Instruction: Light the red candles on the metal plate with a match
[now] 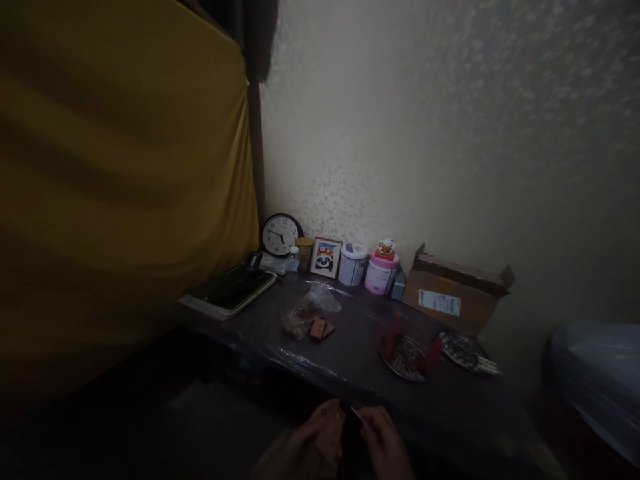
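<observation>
Below the table's front edge, my left hand [303, 441] is closed on a flat brown piece [331, 435] with small marks near its top; its material is unclear in the dim light. Close beside it, my right hand [384, 437] pinches a thin pale stick-like thing [357, 413], its tip pointing up and left toward the brown piece. A small gap shows between the two. On the table, similar flat brown pieces [318, 327] lie at the mouth of a clear plastic bag [324, 299], with more of them inside it.
A round plate [420, 379] with small bits and red objects stands right of the bag. Behind it are a dark tray with pale sticks [487, 365] and a cardboard box [455, 293]. A clock [281, 233], panda picture [326, 259], tins [353, 265] and tablet-like slab [233, 288] line the back and left.
</observation>
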